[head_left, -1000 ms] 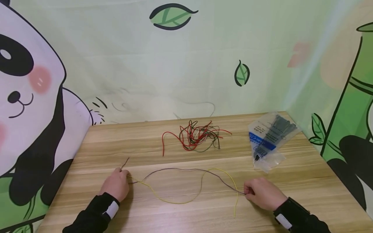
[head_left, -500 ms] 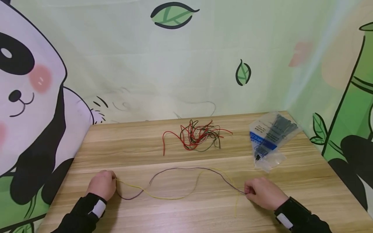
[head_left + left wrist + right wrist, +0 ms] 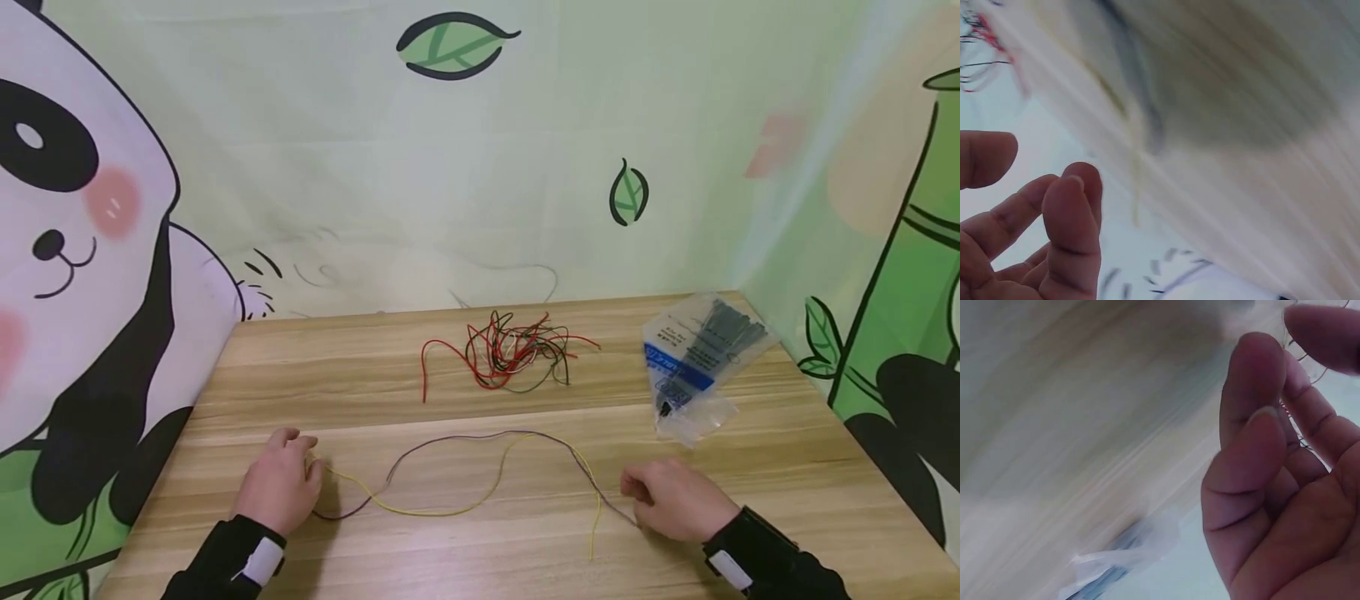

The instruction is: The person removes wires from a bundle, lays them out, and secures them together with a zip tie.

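A thin purple wire [image 3: 481,437] and a thin yellow wire [image 3: 427,514] lie in loose curves across the wooden table, crossing each other. At their left ends is my left hand [image 3: 276,487], thumb and fingers apart. In the left wrist view the blurred ends of the yellow wire [image 3: 1110,94] and the purple wire [image 3: 1138,84] show away from the fingertips. My right hand [image 3: 678,498] is by the purple wire's right end, fingers loosely bent. The right wrist view shows its thumb and fingers with nothing held between them.
Behind the wires lies a tangled bundle of red, black and white wires [image 3: 510,358]. A clear plastic bag [image 3: 686,358] with dark strips inside lies at the back right. A printed cloth backdrop [image 3: 525,208] rises behind the table [image 3: 360,383].
My left hand went left with the wires, then moved back slightly and let go of them. My right hand released the purple wire, whose right end now lies lower.
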A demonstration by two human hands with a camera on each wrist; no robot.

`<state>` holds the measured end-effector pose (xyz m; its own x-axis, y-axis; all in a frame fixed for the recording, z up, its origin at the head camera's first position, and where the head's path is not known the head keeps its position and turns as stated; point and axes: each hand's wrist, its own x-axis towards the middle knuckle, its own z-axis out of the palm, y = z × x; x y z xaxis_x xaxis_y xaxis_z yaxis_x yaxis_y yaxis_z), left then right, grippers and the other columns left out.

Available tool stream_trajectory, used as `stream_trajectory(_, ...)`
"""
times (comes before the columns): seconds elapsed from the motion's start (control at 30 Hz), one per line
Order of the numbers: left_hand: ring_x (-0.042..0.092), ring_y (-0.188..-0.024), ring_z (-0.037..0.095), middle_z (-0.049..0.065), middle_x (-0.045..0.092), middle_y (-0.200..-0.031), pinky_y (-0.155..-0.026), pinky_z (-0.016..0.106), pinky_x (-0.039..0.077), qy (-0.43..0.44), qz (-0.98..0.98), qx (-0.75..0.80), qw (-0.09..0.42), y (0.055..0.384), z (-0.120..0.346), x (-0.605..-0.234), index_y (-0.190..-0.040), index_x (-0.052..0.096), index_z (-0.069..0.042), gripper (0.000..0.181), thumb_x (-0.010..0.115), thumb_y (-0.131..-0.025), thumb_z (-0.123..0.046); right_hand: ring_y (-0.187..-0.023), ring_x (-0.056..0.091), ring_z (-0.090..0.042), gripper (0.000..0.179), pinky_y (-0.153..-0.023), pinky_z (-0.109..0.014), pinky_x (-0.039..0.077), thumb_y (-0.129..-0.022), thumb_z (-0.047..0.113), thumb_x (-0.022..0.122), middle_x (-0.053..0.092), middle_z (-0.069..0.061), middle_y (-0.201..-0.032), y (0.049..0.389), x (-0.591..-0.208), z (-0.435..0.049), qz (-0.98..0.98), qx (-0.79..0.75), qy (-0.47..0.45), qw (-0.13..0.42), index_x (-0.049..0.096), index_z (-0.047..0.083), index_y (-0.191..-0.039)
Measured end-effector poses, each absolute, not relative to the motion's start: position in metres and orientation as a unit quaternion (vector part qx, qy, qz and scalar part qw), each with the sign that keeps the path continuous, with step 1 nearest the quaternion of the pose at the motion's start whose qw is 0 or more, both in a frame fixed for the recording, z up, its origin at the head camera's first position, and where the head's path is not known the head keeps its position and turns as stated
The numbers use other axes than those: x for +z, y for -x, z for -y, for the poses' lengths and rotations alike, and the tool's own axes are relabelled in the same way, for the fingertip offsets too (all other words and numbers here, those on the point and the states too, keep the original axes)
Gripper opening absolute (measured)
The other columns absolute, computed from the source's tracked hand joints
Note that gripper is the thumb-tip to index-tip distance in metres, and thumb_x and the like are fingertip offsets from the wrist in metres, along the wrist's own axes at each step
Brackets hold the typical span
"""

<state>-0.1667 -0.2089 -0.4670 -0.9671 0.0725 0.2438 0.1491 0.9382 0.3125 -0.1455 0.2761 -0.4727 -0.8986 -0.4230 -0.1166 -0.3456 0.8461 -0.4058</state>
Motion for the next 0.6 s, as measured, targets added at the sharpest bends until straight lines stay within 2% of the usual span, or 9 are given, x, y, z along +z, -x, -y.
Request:
stream_trajectory(0.17, 0.065, -0.090, 0.035, 0.018, 0.065, -0.101, -0.077, 0.049, 0.051, 0.095, 0.975, -0.178, 0.087, 0.148, 0.176, -0.464, -0.102, 0.069, 0.002, 0.022, 0.070, -0.084, -0.012, -0.064, 0.046, -0.003, 0.009, -0.059, -0.027, 0.043, -0.082, 0.009, 0.070, 0.053, 0.011, -0.072, 0.147, -0.469, -0.264, -0.957, -0.190, 0.207, 0.078, 0.065, 0.015, -0.086)
stream_trajectory(0.33, 0.067, -0.084, 0.021, 0.007, 0.069, -0.091, -0.075, 0.040, 0.053, 0.141, 0.969, -0.193, 0.057, 0.128, 0.148, -0.470, -0.097, 0.071, -0.005, 0.017, 0.073, -0.084, -0.017, -0.062, 0.044, -0.003, 0.006, -0.057, -0.026, 0.040, -0.084, 0.014, 0.071, 0.050, 0.012, -0.069, 0.150, -0.469, -0.249, -0.953, -0.190, 0.226, 0.062, 0.065, 0.015, -0.087)
stream_trajectory(0.6, 0.065, -0.079, 0.015, 0.003, 0.069, -0.087, -0.072, 0.035, 0.052, 0.182, 0.960, -0.200, 0.069, 0.116, 0.128, -0.480, -0.092, 0.071, -0.007, 0.013, 0.074, -0.082, -0.015, -0.063, 0.046, -0.002, 0.005, -0.059, -0.024, 0.042, -0.087, 0.017, 0.066, 0.053, 0.014, -0.071, 0.153, -0.468, -0.224, -0.942, -0.205, 0.259, 0.057, 0.067, 0.012, -0.087)
